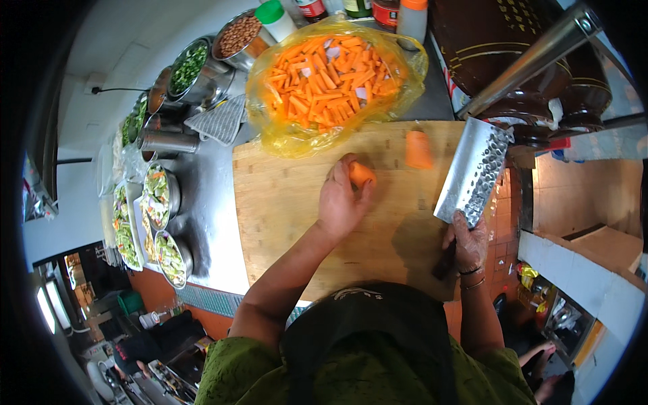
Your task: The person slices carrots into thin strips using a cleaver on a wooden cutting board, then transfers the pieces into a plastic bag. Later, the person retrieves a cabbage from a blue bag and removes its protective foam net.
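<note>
On a wooden cutting board point(283, 202), my left hand point(344, 197) holds a short piece of carrot point(361, 174) between thumb and fingers. My right hand point(468, 243), in a thin clear glove, grips a broad cleaver point(468, 172) at the handle end, with its blade tilted over the board's right edge. Another thick carrot piece point(418, 150) lies near the board's back edge, between the blade and my left hand. Behind the board sits a yellow plastic bag point(268, 126), open and full of cut carrot sticks point(329, 83) with a few pale purple pieces among them.
Metal containers of peanuts point(240, 35) and chopped greens point(190, 68) stand at the back left, near a folded striped cloth point(220, 121). Bowls of mixed vegetables point(169, 258) line the left. Bottles and jars stand behind; a metal bar point(531, 58) slants at the back right. Other people are at both sides.
</note>
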Demonstrator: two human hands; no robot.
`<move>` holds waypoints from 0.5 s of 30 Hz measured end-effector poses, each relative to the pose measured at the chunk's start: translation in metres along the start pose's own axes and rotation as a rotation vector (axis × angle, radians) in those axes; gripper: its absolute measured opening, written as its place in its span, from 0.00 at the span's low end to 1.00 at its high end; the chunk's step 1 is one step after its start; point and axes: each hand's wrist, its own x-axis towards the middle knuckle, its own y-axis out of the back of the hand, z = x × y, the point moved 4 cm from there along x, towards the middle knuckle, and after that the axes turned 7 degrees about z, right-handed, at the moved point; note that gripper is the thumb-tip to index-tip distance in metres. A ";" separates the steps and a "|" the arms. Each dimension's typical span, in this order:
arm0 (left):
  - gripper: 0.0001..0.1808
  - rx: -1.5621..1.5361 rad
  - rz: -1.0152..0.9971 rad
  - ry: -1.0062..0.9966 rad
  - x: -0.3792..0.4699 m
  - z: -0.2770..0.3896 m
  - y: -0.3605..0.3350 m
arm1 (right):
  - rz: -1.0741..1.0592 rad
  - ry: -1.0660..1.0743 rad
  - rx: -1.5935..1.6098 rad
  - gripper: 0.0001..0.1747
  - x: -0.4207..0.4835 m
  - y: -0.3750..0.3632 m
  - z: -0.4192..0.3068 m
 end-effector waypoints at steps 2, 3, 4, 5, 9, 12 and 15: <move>0.38 -0.057 -0.055 0.033 0.007 0.014 -0.013 | -0.002 -0.021 0.009 0.09 0.000 0.001 0.001; 0.40 -0.060 -0.111 0.056 0.009 0.022 -0.022 | -0.011 0.002 0.000 0.08 0.000 0.001 0.000; 0.42 -0.069 -0.139 0.050 0.014 0.031 -0.031 | -0.016 0.017 -0.010 0.08 0.000 0.001 0.000; 0.42 0.014 -0.205 0.031 0.019 0.038 -0.041 | -0.012 0.028 -0.022 0.08 0.000 0.002 0.000; 0.43 0.181 -0.322 -0.014 0.048 0.055 -0.078 | -0.002 0.006 -0.009 0.09 0.001 0.003 0.003; 0.42 0.158 -0.294 -0.003 0.081 0.058 -0.100 | -0.017 -0.002 0.046 0.09 0.002 0.002 0.005; 0.42 0.027 -0.218 0.039 0.125 0.059 -0.119 | -0.010 0.005 0.082 0.10 0.002 0.002 0.005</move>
